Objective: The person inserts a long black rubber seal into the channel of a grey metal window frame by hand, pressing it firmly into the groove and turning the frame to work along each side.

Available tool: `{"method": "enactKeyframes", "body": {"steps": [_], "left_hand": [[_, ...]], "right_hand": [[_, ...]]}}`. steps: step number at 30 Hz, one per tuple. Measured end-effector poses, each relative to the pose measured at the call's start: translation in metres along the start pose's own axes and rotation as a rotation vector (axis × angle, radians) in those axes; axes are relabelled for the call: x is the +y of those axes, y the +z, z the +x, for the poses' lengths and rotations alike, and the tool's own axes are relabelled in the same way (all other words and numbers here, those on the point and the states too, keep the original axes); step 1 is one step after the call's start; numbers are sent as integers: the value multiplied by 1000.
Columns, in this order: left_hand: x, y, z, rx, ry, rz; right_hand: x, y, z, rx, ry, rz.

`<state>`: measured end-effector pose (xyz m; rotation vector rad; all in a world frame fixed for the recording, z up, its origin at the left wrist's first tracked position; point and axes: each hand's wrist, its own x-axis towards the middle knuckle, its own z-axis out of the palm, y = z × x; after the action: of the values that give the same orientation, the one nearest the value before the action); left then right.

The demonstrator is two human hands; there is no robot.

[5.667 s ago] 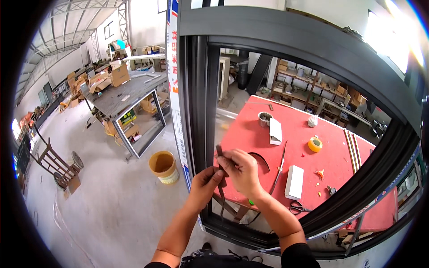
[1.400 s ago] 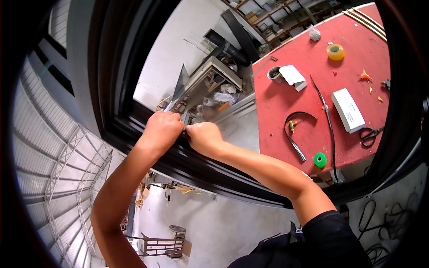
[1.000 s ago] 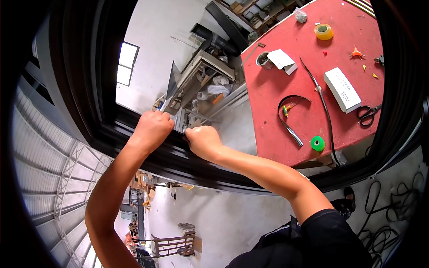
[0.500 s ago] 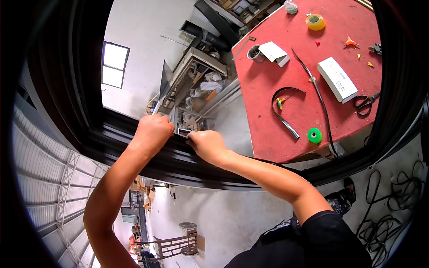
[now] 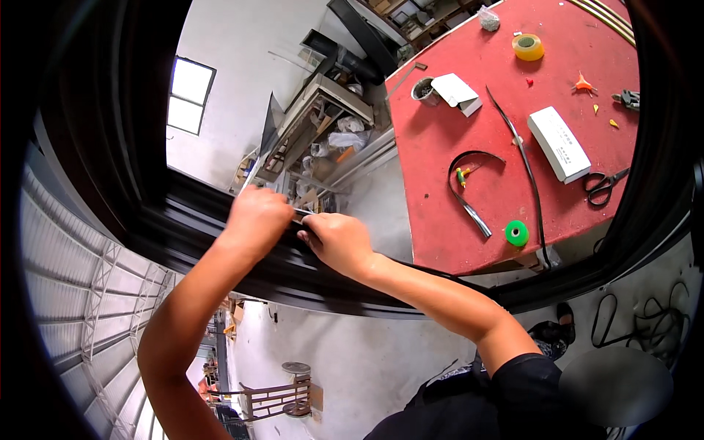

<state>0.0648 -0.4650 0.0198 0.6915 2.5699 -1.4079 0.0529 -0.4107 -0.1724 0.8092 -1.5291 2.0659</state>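
A large black window frame (image 5: 352,299) surrounds much of the view, and both my hands work at its lower rail. My left hand (image 5: 258,220) is closed in a fist over the rail; what its fingers hold is hidden. Beside it, my right hand (image 5: 339,243) is closed in a pinch at the rail's inner edge. A thin black strip (image 5: 433,271) trails to the right from near my right hand along the frame. A short, shiny dark piece shows in the small gap between the hands, its ends covered by my fingers.
Beyond the frame stands a red-topped table (image 5: 440,198) with a white box (image 5: 559,144), scissors (image 5: 600,191), yellow tape (image 5: 528,48), a green roll (image 5: 516,233) and a long black strip (image 5: 524,154). A cart (image 5: 275,400) stands on the floor; black coils (image 5: 653,326) lie at right.
My hands stay close together at the same part of the rail, the right hand slightly lower and its fingers shifted. The view has tilted a little.
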Motion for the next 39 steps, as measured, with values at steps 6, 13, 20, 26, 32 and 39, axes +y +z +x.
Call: {"method": "enactKeyframes", "body": {"steps": [6,13,20,26,32,39], "left_hand": [[-13,-14,1,-6,-53,-83],[-14,-13,6,-84,50,-34],[-14,-17,5,-59,-35,-76],[-15,-16,-2,-47,-37,31],[-16,-21,-5,-20,-82,-25],[-14,-86,-27,79,-268,98]], "right_hand": [[7,7,10,16,-40,-48],[2,6,18,-77,-24,-4],[33,-8,-14,-250,75,6],[46,-21,-39,-198,32,-104],[53,-25,-47,-202,3,-190],[66,-34,-68,-225,24,-237]]}}
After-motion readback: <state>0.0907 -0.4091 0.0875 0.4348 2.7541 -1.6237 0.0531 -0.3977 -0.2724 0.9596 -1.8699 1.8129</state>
